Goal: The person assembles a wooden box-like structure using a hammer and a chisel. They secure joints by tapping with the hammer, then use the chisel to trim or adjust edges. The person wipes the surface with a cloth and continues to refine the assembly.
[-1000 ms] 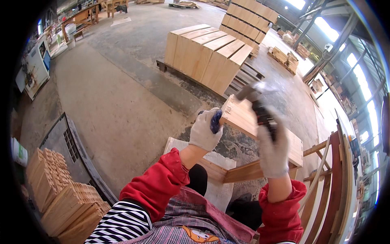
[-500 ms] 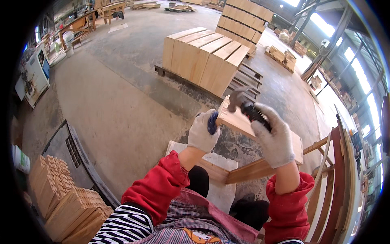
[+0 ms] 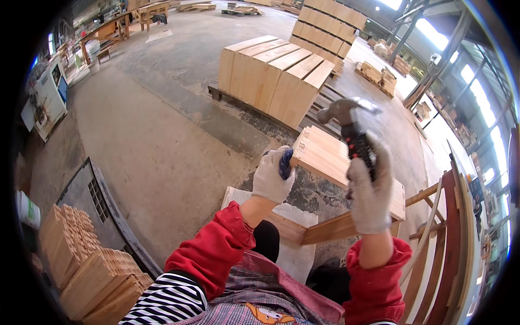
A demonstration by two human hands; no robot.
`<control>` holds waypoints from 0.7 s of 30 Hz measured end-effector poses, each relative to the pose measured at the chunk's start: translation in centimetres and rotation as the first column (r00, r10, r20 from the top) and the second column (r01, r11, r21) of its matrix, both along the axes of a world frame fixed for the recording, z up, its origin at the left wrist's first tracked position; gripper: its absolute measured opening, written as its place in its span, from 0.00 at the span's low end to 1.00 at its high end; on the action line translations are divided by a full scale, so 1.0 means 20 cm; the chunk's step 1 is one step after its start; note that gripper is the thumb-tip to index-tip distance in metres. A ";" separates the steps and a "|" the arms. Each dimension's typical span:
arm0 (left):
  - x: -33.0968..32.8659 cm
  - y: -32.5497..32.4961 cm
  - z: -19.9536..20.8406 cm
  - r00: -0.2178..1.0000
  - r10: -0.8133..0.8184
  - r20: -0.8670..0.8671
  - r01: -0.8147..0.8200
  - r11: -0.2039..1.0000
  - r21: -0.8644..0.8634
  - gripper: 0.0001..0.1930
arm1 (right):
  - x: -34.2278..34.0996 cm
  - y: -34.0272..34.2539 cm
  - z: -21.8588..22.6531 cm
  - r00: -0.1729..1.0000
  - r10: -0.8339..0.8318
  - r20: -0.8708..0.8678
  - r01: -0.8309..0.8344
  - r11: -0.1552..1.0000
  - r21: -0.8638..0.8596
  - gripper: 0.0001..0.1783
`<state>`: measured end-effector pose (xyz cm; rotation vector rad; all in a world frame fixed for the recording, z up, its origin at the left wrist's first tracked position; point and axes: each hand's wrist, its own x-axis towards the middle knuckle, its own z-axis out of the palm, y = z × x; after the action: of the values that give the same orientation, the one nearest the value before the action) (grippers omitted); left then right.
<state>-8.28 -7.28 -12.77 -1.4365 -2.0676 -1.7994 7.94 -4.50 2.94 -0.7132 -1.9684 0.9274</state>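
Note:
In a pale work glove with a blue patch, my left hand [image 3: 272,177] grips the near left end of a wooden box frame [image 3: 325,156]. Finger-like joints show along that end of its upper board. A claw hammer [image 3: 353,133] with a black and red handle is held up over the board by my gloved right hand [image 3: 374,192]. Its metal head is slightly blurred and apart from the wood. The frame's lower boards [image 3: 331,228] slant down in front of my knees.
Stacked wooden boxes [image 3: 271,73] stand on a pallet ahead. At lower left, bundles of jointed boards [image 3: 97,271] lie beside a dark plastic pallet [image 3: 111,216]. A wooden rack [image 3: 449,233] rises close on my right. A white machine cabinet [image 3: 46,103] is at far left.
My right hand has lifted and tilted the hammer, its head moving up and to the right from the board's end. My left hand keeps its grip on the frame.

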 end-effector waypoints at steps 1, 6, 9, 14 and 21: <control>0.01 0.01 -0.01 1.000 -0.001 -0.010 0.001 1.000 0.010 0.26 | 0.02 0.03 -0.03 0.990 0.041 0.132 -0.036 0.999 -0.041 0.20; 0.00 -0.01 -0.01 1.000 0.008 -0.011 -0.008 1.000 -0.026 0.26 | 0.02 0.03 0.12 0.977 0.166 0.134 -0.124 0.952 -0.279 0.22; -0.01 0.00 -0.03 0.999 0.014 -0.032 -0.013 1.000 0.025 0.26 | 0.02 -0.05 0.12 0.993 0.115 0.026 -0.108 0.977 -0.183 0.23; 0.00 0.01 -0.01 1.000 -0.006 -0.010 0.006 1.000 -0.003 0.26 | 0.07 0.01 0.05 0.949 0.133 0.287 -0.047 0.956 -0.288 0.23; 0.00 0.01 -0.02 0.999 0.018 -0.043 -0.017 1.000 0.019 0.26 | 0.05 0.01 0.02 0.999 0.053 -0.008 -0.053 0.997 -0.053 0.22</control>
<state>-8.19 -7.13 -13.13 -1.4341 -2.0309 -1.7612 8.84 -4.21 3.29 -0.6894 -1.9714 1.0161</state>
